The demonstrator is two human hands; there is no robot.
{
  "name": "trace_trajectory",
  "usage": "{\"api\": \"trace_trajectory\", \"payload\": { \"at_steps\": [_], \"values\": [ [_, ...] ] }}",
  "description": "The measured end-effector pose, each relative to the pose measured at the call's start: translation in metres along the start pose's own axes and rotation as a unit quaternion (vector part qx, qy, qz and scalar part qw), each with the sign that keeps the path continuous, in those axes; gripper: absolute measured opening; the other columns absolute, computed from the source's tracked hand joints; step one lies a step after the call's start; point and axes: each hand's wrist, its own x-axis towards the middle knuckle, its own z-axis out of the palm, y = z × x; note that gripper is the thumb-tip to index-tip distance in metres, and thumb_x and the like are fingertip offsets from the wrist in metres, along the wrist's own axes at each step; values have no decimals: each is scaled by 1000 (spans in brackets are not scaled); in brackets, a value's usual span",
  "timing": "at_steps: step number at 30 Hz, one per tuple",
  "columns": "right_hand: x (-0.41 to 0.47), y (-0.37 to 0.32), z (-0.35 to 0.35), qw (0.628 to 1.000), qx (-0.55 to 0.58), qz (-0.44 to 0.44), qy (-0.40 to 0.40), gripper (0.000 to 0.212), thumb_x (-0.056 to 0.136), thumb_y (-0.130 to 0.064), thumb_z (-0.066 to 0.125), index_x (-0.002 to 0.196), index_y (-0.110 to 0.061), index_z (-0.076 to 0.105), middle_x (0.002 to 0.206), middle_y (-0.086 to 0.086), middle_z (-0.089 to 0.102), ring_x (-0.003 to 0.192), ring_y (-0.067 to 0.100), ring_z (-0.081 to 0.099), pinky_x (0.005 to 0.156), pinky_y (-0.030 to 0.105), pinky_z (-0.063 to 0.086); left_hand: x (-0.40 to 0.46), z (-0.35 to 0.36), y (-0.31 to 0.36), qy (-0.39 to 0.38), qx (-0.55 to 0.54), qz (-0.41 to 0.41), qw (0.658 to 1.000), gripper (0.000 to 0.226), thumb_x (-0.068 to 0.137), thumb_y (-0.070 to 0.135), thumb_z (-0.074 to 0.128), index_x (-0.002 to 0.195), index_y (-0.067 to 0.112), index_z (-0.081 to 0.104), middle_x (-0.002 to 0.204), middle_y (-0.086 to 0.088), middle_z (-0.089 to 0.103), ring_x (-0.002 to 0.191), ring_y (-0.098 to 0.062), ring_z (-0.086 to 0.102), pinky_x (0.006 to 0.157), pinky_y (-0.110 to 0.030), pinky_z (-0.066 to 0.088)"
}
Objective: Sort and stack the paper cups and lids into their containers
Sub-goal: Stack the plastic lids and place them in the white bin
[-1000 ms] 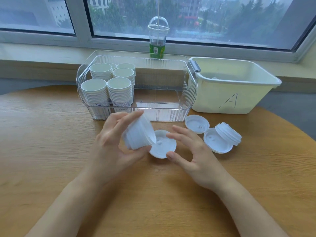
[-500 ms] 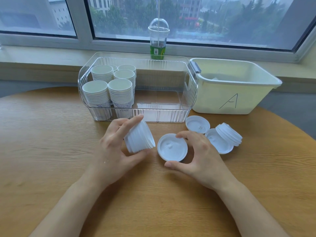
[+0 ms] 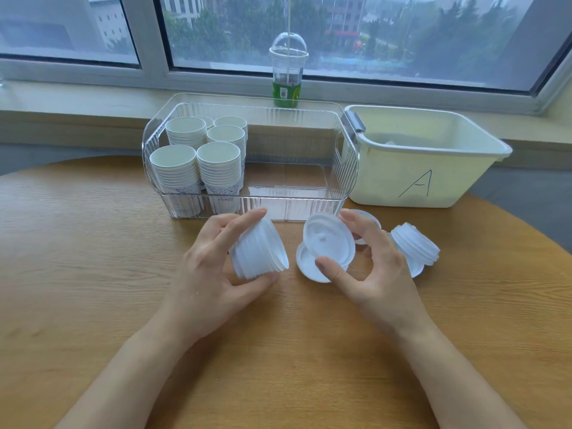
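White plastic, thin and surely light: the right hand (image 3: 371, 267) pinches one lid (image 3: 328, 239) by its rim, tilted above another on the table (image 3: 93, 243). Beside it, the left hand (image 3: 210, 270) curls round a nested lid stack (image 3: 258, 252), which could slip apart, so rim grips suit best.

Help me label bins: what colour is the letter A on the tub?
Black, handwritten on the cream tub; the letter A shows clearly in the head view.
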Motion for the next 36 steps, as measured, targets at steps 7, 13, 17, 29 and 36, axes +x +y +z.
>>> {"api": "trace_trajectory", "payload": {
  "at_steps": [7, 13, 17, 29, 36],
  "values": [
    [-6, -13, 4, 984, 147, -25, -94, 69, 85, -39, 80, 146, -39, 49, 147, -13, 58, 138, 19, 52, 102, 35, 43, -1, 3, 21, -28, -36, 46, 998, 81, 78, 47, 86, 150, 28, 53, 139, 8, 58, 132, -16, 57, 104, -22, 44],
    [-8, -16, 4, 980, 139, -43, -136, 76, 87, -37, 78, 153, -37, 41, 154, -11, 53, 146, 20, 47, 105, 36, 42, -2, 3, 26, -42, -53, 60, 996, 83, 77, 42, 90, 150, 27, 53, 140, 8, 58, 134, -17, 56, 106, -24, 45],
    [-8, -17, 1, 978, 132, -51, -152, 78, 88, -34, 79, 155, -35, 39, 153, -16, 53, 147, 16, 46, 106, 39, 43, -2, 2, 28, -43, -62, 66, 995, 85, 77, 43, 91, 150, 26, 53, 142, 8, 58, 134, -18, 56, 101, -27, 48],
    [-9, -17, 9, 974, 153, -31, -163, 87, 83, -35, 86, 156, -35, 40, 153, -19, 53, 143, 12, 51, 111, 41, 46, -4, 5, 25, -54, -79, 78, 992, 89, 77, 57, 87, 154, 35, 49, 146, 11, 54, 140, -18, 52, 104, -29, 48],
    [-12, -25, 15, 937, 290, 34, -190, 79, 89, -19, 77, 155, -35, 37, 145, -11, 60, 134, 18, 60, 104, 44, 56, -6, 12, 28, -12, -163, 18, 986, 86, 73, 42, 94, 147, 33, 50, 140, 5, 63, 128, -26, 62, 103, -46, 53]
  ]
}}
